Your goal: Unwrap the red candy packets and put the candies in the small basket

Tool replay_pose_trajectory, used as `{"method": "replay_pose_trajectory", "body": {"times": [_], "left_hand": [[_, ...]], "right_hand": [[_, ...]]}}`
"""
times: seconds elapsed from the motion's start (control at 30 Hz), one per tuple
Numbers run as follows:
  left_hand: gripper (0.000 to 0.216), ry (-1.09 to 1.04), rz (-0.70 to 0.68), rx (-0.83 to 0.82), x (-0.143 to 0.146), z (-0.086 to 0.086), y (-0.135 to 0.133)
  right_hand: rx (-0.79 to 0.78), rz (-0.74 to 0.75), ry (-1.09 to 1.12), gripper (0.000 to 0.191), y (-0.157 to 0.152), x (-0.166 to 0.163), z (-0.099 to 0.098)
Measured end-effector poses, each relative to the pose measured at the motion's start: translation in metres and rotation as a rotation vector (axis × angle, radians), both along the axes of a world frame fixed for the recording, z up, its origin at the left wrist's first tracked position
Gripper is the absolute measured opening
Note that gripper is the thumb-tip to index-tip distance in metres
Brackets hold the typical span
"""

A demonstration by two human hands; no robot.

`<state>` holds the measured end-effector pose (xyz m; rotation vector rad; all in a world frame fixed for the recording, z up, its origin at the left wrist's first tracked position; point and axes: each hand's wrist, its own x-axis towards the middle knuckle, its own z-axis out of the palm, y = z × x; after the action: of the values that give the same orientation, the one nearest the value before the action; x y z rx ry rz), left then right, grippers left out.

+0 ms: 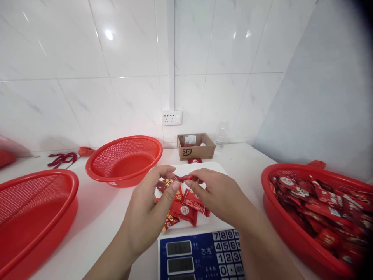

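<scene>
Both hands meet over the white pan [214, 169] of a digital scale. My left hand [145, 210] is closed, thumb against fingers, at one end of a small red packet [183, 178]. At its other end, the thumb and fingers of my right hand [221, 192] pinch the wrapper. My fingers cover much of the packet, so its full shape is hidden. Just below, several red snack packets [184, 211] with gold and white print lie in a loose pile on the pan. Nearest me is the scale's blue keypad and display panel [205, 262].
A red basket [268, 182] full of similar red packets stands at right. On the left are two red mesh baskets, one near [74, 182] and one farther back [159, 149]. A cardboard box [201, 152] sits behind the scale, beside a clear plastic container [222, 134]. Dark red ribbon [62, 158] lies back left.
</scene>
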<state>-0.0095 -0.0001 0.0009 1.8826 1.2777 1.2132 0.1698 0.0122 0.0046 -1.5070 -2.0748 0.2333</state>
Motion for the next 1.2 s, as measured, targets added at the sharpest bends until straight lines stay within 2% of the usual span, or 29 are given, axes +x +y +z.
{"method": "replay_pose_trajectory", "body": {"times": [0.13,0.23,0.37,0.57,0.7,0.8,0.93,1.07,1.2], "left_hand": [[0.021,-0.007,0.004,0.004,0.002,0.001,-0.002],[0.021,-0.012,0.018,0.011,0.002,0.002,-0.002],[0.020,0.107,-0.060,0.047,0.001,-0.001,0.004],[0.028,0.486,-0.194,0.028,0.004,-0.010,0.015],[0.036,0.638,-0.228,0.049,0.011,-0.016,0.017],[0.041,0.713,-0.282,0.047,0.018,-0.018,0.017],[0.059,0.841,-0.380,-0.013,0.026,-0.025,0.022],[0.066,0.899,-0.306,-0.013,0.026,-0.034,0.039],[0.066,0.929,-0.204,0.018,0.017,-0.035,0.050]], "right_hand": [[0.001,-0.009,0.005,0.023,-0.003,0.003,0.002],[-0.020,0.040,0.016,0.022,-0.006,0.005,0.004],[-0.011,0.090,0.093,0.023,-0.009,0.006,0.006],[0.300,-0.020,0.511,0.015,-0.021,0.009,0.012],[0.453,-0.072,0.718,0.014,-0.035,0.016,0.017],[0.505,-0.059,0.774,0.015,-0.042,0.023,0.021],[0.481,-0.047,0.829,0.014,-0.047,0.030,0.025],[0.481,-0.019,0.823,0.014,-0.047,0.035,0.025],[0.498,-0.011,0.820,0.012,-0.046,0.040,0.022]]}}
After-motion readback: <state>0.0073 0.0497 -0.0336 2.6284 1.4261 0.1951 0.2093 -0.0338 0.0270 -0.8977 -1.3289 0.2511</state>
